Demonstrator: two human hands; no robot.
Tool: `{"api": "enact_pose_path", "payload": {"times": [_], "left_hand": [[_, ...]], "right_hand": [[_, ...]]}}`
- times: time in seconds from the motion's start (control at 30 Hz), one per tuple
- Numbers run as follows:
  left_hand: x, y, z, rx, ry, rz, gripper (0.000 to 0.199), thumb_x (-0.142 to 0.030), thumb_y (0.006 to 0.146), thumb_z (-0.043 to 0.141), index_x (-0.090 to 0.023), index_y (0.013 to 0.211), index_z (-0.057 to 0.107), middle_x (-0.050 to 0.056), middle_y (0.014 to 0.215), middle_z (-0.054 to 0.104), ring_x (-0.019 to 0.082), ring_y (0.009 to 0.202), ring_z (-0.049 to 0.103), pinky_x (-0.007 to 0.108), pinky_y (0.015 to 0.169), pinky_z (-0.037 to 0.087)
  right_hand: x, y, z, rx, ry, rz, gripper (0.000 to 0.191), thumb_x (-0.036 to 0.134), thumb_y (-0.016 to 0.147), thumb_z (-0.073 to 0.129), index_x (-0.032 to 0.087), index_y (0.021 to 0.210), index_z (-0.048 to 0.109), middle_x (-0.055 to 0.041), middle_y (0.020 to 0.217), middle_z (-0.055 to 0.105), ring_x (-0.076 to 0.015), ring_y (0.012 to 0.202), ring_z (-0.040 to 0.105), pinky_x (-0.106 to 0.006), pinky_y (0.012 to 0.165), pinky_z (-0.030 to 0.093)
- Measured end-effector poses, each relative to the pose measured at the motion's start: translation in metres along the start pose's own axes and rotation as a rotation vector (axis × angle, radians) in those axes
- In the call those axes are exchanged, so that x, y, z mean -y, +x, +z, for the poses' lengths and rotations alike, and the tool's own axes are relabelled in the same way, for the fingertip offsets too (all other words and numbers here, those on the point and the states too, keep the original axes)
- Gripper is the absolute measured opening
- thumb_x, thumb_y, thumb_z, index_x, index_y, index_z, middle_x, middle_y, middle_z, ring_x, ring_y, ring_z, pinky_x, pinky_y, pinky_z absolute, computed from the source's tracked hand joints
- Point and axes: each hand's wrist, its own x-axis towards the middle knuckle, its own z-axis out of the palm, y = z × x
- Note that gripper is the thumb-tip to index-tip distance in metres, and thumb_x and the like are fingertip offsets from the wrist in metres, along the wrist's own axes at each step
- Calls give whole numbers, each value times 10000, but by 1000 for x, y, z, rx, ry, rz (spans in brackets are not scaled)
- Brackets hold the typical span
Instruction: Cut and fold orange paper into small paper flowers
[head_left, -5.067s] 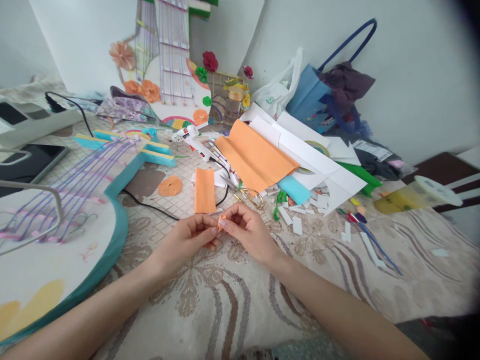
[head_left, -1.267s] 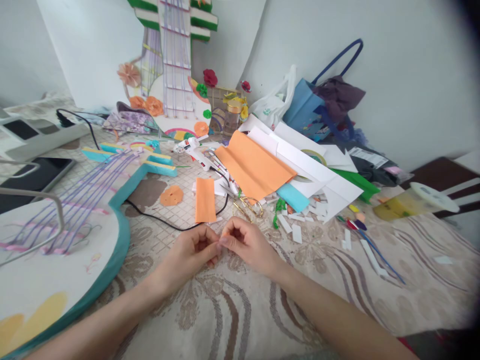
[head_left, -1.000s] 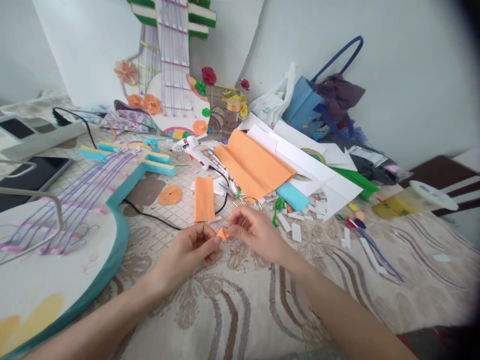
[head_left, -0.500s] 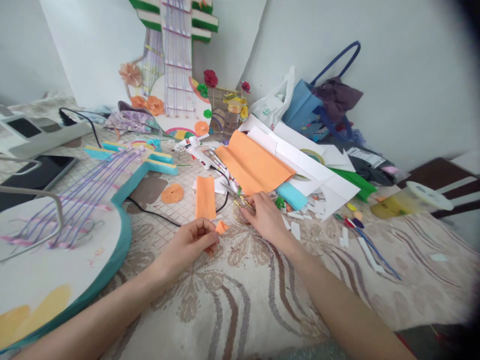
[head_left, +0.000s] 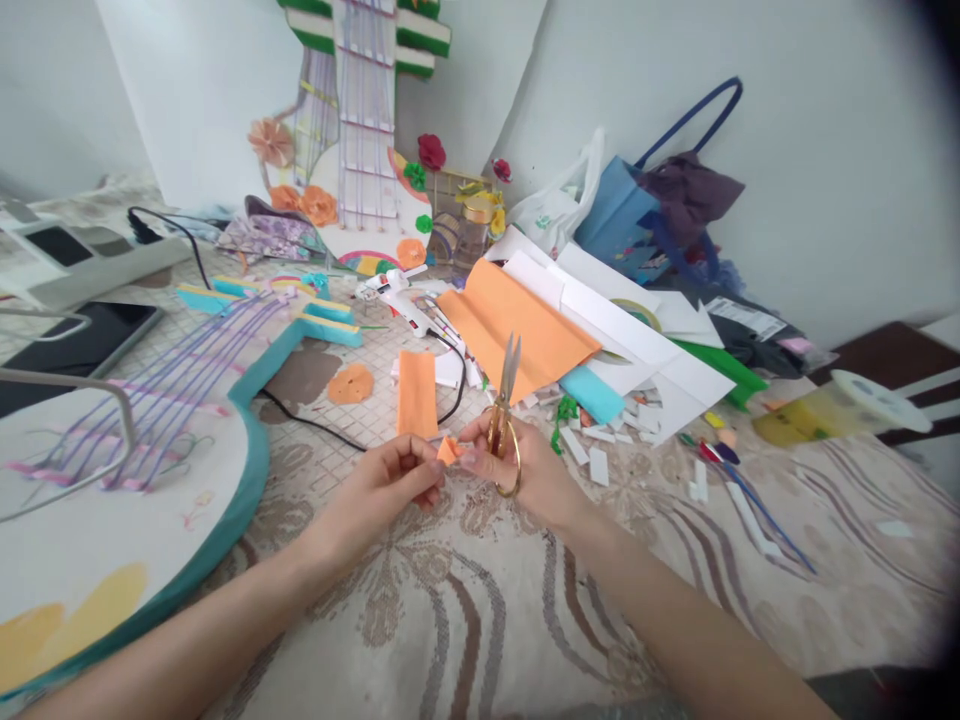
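One small folded piece of orange paper-like material is sitting at the fingertips of the left hand, whose thumb and forefinger are pinching it; the right hand is gripping metal scissors with gold-coloured loop handles, blades pointing up and away from its fingers, while its thumb tip is resting close against the piece's right edge, whether pinching it too I cannot tell; just beyond the left fingers a flat orange rectangular strip is lying on the patterned, cloth-covered table; farther left of them a scalloped orange disc and a white guitar-shaped board with turquoise edges are lying; beyond the right fingers a large creased orange sheet is spreading; right of them small white rectangular scraps are lying scattered.
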Motion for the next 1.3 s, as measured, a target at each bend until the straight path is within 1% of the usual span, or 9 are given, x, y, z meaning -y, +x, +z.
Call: {"api": "enact_pose_path", "payload": {"times": [0.17,0.3,0.47,0.57,0.7,0.83,0.9,1.0,1.3], "left_hand": [[-1,-2,3,41,87,43,178,-312,787,577,-160,713,520,-23,624,533,96,573,479,225,558,406],[-1,-2,3,37,149,36,198,-322,778,574,-166,680,502,-29,595,525,97,543,479,233,541,400],[2,-2,4,77,200,81,186,-306,793,564,-163,697,492,-37,586,509,90,541,462,220,522,370],[5,-2,3,102,213,87,171,-292,802,556,-164,710,490,-36,589,504,91,542,457,219,513,358],[4,-2,2,79,202,84,159,-283,795,555,-169,710,484,-37,586,502,95,539,465,223,513,367],[1,-2,2,43,202,88,184,-296,786,557,-171,674,480,-39,576,496,94,534,462,222,515,376],[1,-2,2,32,223,88,185,-303,783,559,-171,677,484,-41,574,493,92,528,456,219,508,371],[3,-2,1,19,260,99,175,-304,783,556,-172,687,493,-39,575,497,94,523,453,216,496,360],[2,-3,2,-6,292,131,165,-294,786,541,-172,683,499,-37,586,489,99,542,444,216,504,358]], "right_hand": [[4,-4,11,57,52,-19,207,364,779,619,180,753,529,37,625,486,-92,538,403,-221,514,311],[6,-5,12,31,22,-38,222,343,792,599,179,694,487,44,604,457,-88,531,396,-218,510,299],[5,-4,13,101,22,15,190,337,811,573,167,741,521,32,623,472,-93,556,402,-218,513,299],[0,-4,13,87,63,9,204,327,812,572,169,703,501,41,607,448,-90,549,383,-219,516,292],[-1,-4,11,26,82,-13,212,362,809,584,172,734,528,42,610,452,-91,548,397,-222,520,303],[0,-4,8,93,62,39,262,429,786,603,168,785,577,35,608,479,-96,543,415,-226,508,306],[-1,-4,8,122,38,46,246,402,763,636,164,752,574,45,582,460,-86,521,382,-222,488,280],[-2,-5,9,95,32,13,193,336,771,630,166,721,553,52,573,436,-82,519,353,-220,490,270],[-3,-3,12,66,167,2,159,311,754,650,175,784,574,24,667,517,-105,603,452,-225,562,347]]}}
